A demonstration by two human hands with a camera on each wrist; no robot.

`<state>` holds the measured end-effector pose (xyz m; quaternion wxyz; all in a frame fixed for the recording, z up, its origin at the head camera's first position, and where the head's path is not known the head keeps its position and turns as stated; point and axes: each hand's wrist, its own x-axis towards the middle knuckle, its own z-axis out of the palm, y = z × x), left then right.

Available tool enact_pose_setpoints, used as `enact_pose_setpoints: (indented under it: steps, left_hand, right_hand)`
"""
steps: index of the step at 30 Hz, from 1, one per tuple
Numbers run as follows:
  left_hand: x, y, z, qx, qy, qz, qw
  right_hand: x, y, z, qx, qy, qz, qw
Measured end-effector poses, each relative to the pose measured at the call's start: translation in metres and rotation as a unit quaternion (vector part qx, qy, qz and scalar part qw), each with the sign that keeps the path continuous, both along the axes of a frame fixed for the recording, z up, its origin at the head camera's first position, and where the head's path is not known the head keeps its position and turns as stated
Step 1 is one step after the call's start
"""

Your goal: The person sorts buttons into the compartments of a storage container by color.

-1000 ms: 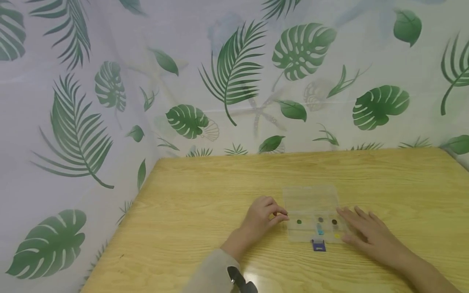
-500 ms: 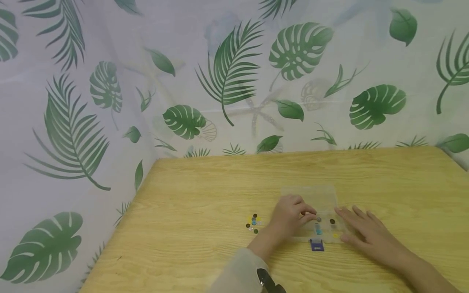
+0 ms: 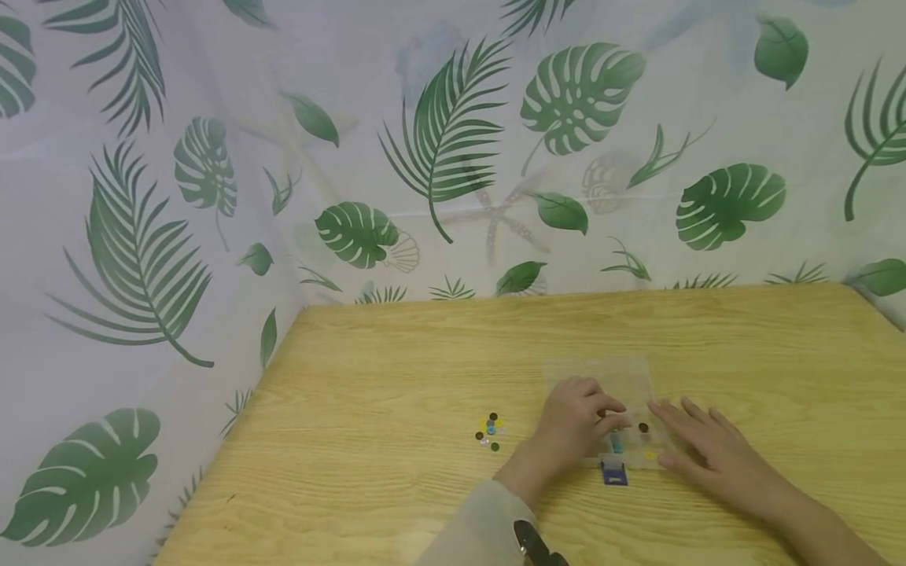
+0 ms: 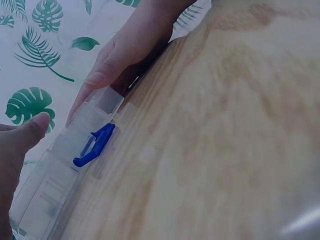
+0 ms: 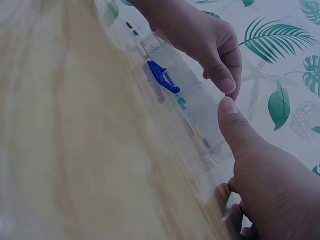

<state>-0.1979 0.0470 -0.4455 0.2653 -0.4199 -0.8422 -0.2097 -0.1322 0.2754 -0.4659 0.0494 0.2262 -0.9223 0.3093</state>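
Observation:
A clear plastic compartment box (image 3: 598, 368) lies with its lid folded back, its blue latch (image 3: 614, 474) toward me. My left hand (image 3: 576, 417) is over the middle of the box, thumb and index fingertips together in a pinch. Whether a button is between them I cannot tell. A black button (image 3: 643, 428), a light-blue piece (image 3: 617, 446) and a yellow button (image 3: 650, 456) show in the compartments. Against the box's right side rests my right hand (image 3: 708, 444), fingers spread. In the right wrist view, the left thumb and index finger (image 5: 222, 80) meet above the box.
Left of the box, a small pile of buttons (image 3: 491, 431) in black, yellow, blue, green and clear lies on the wooden table (image 3: 396, 377). A leaf-patterned cloth (image 3: 453, 157) hangs behind the table and along its left side.
My left hand has moved right from the box's left edge to its middle, uncovering the button pile and now hiding the green and grey buttons. My right hand has stayed at the box's right side.

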Motion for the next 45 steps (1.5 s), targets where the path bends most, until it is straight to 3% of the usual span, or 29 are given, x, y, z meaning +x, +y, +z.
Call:
enact_pose_setpoints:
  steps: [5, 17, 30, 33, 39, 45]
  left_hand:
    - [-0.001, -0.003, 0.0, 0.046, -0.016, -0.025, 0.9985]
    - [-0.009, -0.029, -0.004, 0.074, 0.01, -0.009, 0.9972]
    - [-0.013, -0.082, -0.012, 0.113, -0.079, 0.017, 0.9903]
    - [-0.013, -0.095, -0.015, 0.111, -0.086, 0.025, 0.9898]
    - [-0.01, -0.123, -0.014, 0.107, -0.093, 0.013, 0.9898]
    - [-0.008, -0.146, -0.017, 0.101, -0.12, 0.029, 0.9871]
  right_hand:
    - [0.0, 0.0, 0.0, -0.002, 0.003, 0.001, 1.0]
    - [-0.001, 0.001, 0.002, -0.003, -0.007, 0.002, 1.0]
    - [0.0, 0.002, 0.004, -0.001, 0.009, 0.0, 1.0]
    - [0.0, 0.002, 0.004, -0.002, 0.007, 0.002, 1.0]
    - [0.0, 0.001, 0.0, -0.009, -0.002, 0.004, 0.9999]
    - [0.0, 0.001, -0.002, -0.008, 0.0, 0.005, 1.0]
